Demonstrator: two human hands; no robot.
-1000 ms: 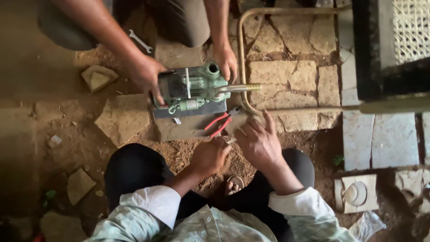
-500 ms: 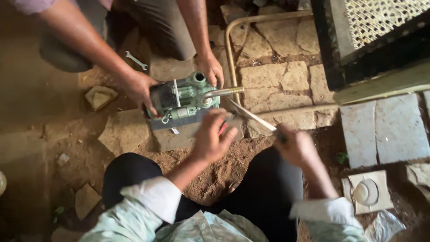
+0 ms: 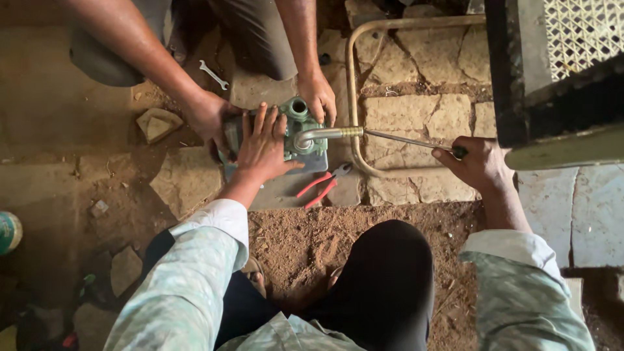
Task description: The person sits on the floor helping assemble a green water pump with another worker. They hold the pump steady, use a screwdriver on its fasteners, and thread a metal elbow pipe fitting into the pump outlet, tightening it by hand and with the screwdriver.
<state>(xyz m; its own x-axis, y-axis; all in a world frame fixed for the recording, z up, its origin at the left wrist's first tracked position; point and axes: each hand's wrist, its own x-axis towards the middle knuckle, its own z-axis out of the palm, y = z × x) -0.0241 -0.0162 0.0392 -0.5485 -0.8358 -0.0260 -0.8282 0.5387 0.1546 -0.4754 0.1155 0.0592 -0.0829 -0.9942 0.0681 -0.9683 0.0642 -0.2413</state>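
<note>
The green pump body [image 3: 296, 133] sits on a flat grey slab [image 3: 279, 185] on the stone-and-dirt floor, with a curved metal outlet pipe [image 3: 325, 134] projecting from its right side. Our left hand [image 3: 263, 146] now lies flat on top of the pump body, fingers spread and released, pressing down rather than grasping; half a second ago it hovered short of the casting, and a second ago it was down near the pliers. Our right hand [image 3: 478, 162] is clenched around the dark handle of a long screwdriver [image 3: 409, 141], whose shaft runs left to the brass fitting at the pipe end; earlier this hand was empty and closer to our knees. We judge that the pump is now braced and the tool engaged at the fitting. A co-worker's two hands steady the pump as before: one hand [image 3: 211, 117] at its left end, the other hand [image 3: 318, 97] at its far right corner. Red-handled pliers [image 3: 322, 185] lie on the slab just beside the pump, no longer near our fingers. A small spanner [image 3: 214, 75] lies on the floor beyond, and a bent tube frame [image 3: 354, 84] loops over the paving stones.
</note>
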